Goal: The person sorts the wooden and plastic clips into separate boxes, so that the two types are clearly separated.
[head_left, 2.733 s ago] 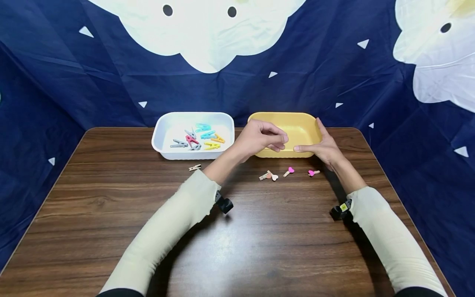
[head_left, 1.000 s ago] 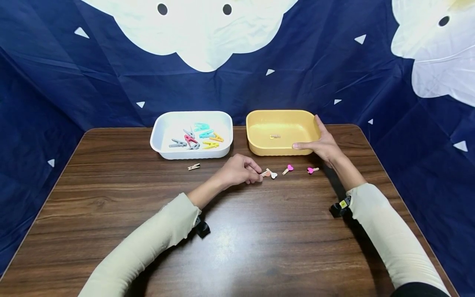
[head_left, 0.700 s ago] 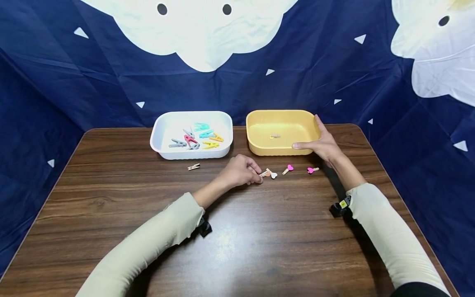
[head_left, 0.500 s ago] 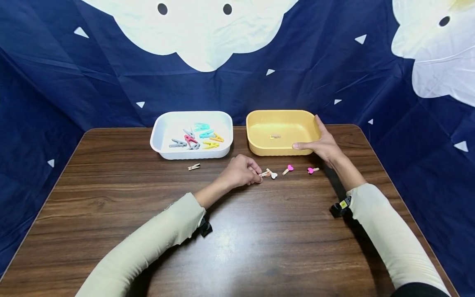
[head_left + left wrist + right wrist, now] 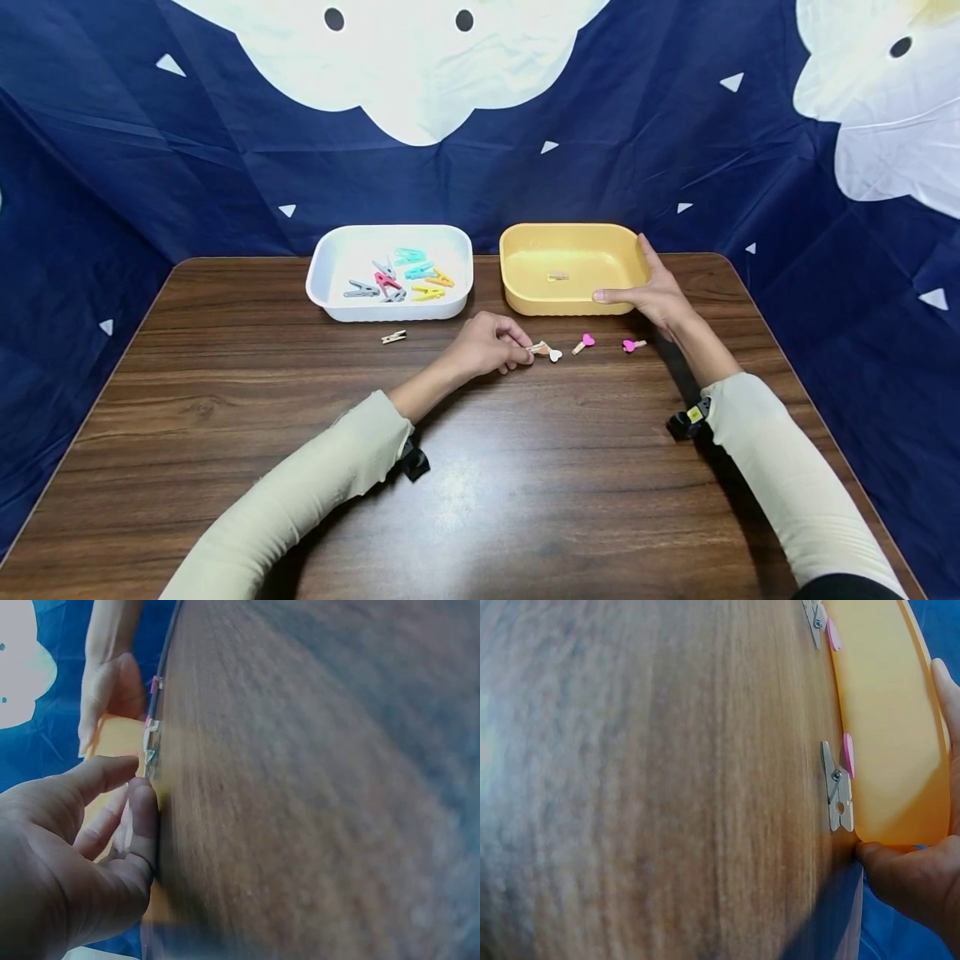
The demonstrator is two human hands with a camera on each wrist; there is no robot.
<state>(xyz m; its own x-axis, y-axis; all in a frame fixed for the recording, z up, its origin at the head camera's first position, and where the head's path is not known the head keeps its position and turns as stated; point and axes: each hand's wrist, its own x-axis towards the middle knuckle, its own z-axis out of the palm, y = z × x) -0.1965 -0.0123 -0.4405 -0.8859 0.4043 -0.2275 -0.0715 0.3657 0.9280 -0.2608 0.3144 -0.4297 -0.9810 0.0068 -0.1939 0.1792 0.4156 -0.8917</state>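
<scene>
In the head view my left hand [image 5: 491,343] pinches the end of a small wooden clothespin with a peach heart [image 5: 541,348] between thumb and fingertips, low over the table. Touching or overlapping it is a white-heart clothespin [image 5: 555,355]. The left wrist view shows thumb and index tips nearly together, hiding most of the pin. My right hand [image 5: 660,296] holds the right end of the yellow tray [image 5: 547,306], thumb at its front rim. One small clothespin [image 5: 557,276] lies inside that tray. Two pink-heart clothespins [image 5: 583,343] [image 5: 633,345] rest in front of it.
A white tray [image 5: 345,310] stands left of the yellow one and holds several plastic clothespins [image 5: 387,282] in grey, red, blue, orange and yellow. A plain-looking wooden clothespin [image 5: 393,337] lies before it. Behind the wooden table [image 5: 480,500] hangs a blue patterned cloth [image 5: 225,167].
My left hand has come from above the yellow tray down to the peach-heart clothespin, whose end has shifted slightly. A clothespin now shows inside the yellow tray. The right hand has stayed put.
</scene>
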